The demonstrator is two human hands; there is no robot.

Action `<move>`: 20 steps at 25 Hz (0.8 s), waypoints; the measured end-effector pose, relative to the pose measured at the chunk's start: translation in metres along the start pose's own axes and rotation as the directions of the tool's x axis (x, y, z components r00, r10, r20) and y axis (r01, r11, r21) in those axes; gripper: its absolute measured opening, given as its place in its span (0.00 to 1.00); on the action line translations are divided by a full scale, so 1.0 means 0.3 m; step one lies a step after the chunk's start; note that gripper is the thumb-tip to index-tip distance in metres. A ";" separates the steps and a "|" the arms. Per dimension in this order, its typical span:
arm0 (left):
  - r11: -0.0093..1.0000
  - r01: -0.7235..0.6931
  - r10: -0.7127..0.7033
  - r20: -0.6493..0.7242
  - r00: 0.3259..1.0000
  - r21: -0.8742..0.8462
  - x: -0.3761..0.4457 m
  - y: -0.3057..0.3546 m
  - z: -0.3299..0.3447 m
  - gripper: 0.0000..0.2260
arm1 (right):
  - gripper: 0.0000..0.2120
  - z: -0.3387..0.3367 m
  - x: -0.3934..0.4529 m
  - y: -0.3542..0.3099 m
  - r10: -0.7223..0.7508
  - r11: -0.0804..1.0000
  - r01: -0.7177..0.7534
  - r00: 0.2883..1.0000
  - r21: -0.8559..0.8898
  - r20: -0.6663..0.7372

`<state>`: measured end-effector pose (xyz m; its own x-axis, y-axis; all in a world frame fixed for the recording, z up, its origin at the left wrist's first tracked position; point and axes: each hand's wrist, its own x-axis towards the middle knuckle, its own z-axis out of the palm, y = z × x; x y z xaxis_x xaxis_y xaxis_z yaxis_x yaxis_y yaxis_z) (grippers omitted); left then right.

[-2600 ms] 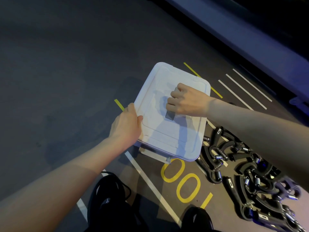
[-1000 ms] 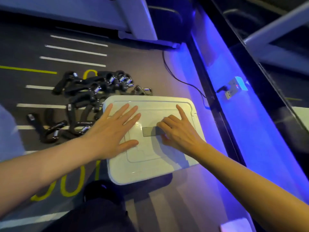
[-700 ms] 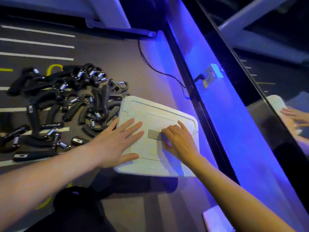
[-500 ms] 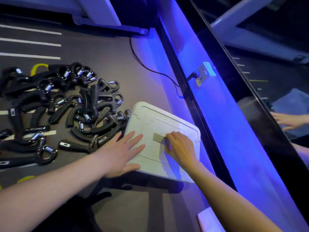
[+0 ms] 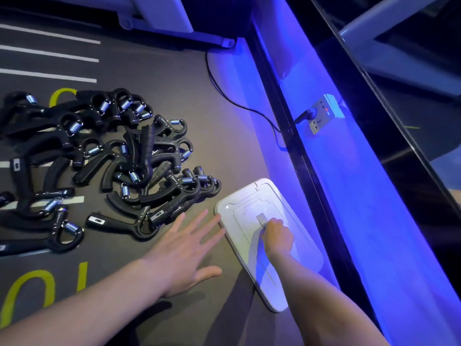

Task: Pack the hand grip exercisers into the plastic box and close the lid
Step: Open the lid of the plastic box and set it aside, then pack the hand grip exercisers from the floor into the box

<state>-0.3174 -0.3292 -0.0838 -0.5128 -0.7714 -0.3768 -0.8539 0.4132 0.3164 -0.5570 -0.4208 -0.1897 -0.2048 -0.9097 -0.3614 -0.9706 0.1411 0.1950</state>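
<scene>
My right hand (image 5: 277,238) rests on the white lid (image 5: 268,239) of the plastic box, fingers curled down around the small grey tab (image 5: 261,218) at the lid's middle; whether they actually pinch it I cannot tell. The lid sits on the floor (image 5: 224,151) at the right of the scene, tilted away from me, right beside the blue-lit ledge (image 5: 349,196). Nothing of the box under the lid shows.

My left hand (image 5: 185,248) is flat and spread, fingers released, holding nothing. Its fingertips (image 5: 219,217) reach close to the lid's left edge; contact is unclear.

The hand grip exercisers (image 5: 119,161) lie in a loose black heap on the floor to the left and farther away, their steel springs catching the light. The nearest of them are just beyond my left fingertips, and the pile's right edge comes near the lid's far left corner. None is in either hand.

White stripes (image 5: 50,58) and yellow numerals (image 5: 37,290) mark the floor. A black cable (image 5: 224,96) runs across the far floor to a plug in a wall socket (image 5: 321,116) on the ledge.
</scene>
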 end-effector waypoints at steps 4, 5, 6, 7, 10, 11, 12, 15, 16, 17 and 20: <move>1.000 0.003 -0.003 -0.045 0.999 0.015 0.021 -0.005 -0.010 0.42 | 0.10 -0.018 0.021 -0.012 0.073 0.996 -0.072 0.997 0.049 -0.018; 1.000 0.007 -0.006 -0.055 0.998 0.019 0.029 -0.006 -0.014 0.43 | 0.11 -0.028 0.021 -0.022 0.092 0.991 -0.086 0.994 0.101 -0.053; 1.000 0.013 -0.012 -0.065 0.998 0.021 0.037 -0.011 -0.018 0.45 | 0.14 -0.038 0.019 -0.036 0.103 0.982 -0.086 0.990 0.168 -0.092; 1.000 0.017 -0.015 -0.076 0.997 0.023 0.045 -0.014 -0.021 0.46 | 0.19 -0.046 0.015 -0.052 0.102 0.972 -0.073 0.988 0.224 -0.120; 0.999 0.027 -0.024 -0.094 0.995 0.028 0.058 -0.015 -0.027 0.51 | 0.30 -0.063 -0.012 -0.105 0.083 0.944 -0.029 0.985 0.328 -0.154; 0.999 0.033 -0.031 -0.095 0.995 0.024 0.056 -0.011 -0.033 0.50 | 0.30 -0.069 -0.027 -0.122 0.090 0.929 -0.024 0.983 0.370 -0.160; 0.999 0.044 -0.042 -0.097 0.994 0.017 0.050 -0.009 -0.040 0.48 | 0.31 -0.074 -0.041 -0.138 0.094 0.909 -0.016 0.981 0.417 -0.167; 0.993 0.121 -0.118 -0.166 0.979 0.010 0.004 -0.032 -0.085 0.41 | 0.28 -0.123 -0.096 -0.223 0.039 0.840 0.099 0.970 0.534 -0.241; 0.987 0.160 -0.154 -0.208 0.966 0.011 -0.020 -0.048 -0.103 0.39 | 0.28 -0.151 -0.114 -0.264 -0.004 0.822 0.167 0.958 0.544 -0.288; 0.980 0.200 -0.192 -0.246 0.950 0.006 -0.046 -0.066 -0.121 0.38 | 0.27 -0.181 -0.132 -0.309 -0.055 0.807 0.239 0.941 0.540 -0.334; 0.939 0.343 -0.332 -0.371 0.867 -0.037 -0.152 -0.133 -0.168 0.37 | 0.28 -0.287 -0.205 -0.478 -0.253 0.729 0.486 0.846 0.482 -0.470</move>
<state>-0.2556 -0.3348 -0.0355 -0.1286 -0.9857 -0.1092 -0.9742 0.1050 0.2000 -0.3944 -0.4187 -0.1168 0.1315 -0.9886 0.0731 -0.8683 -0.1505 -0.4726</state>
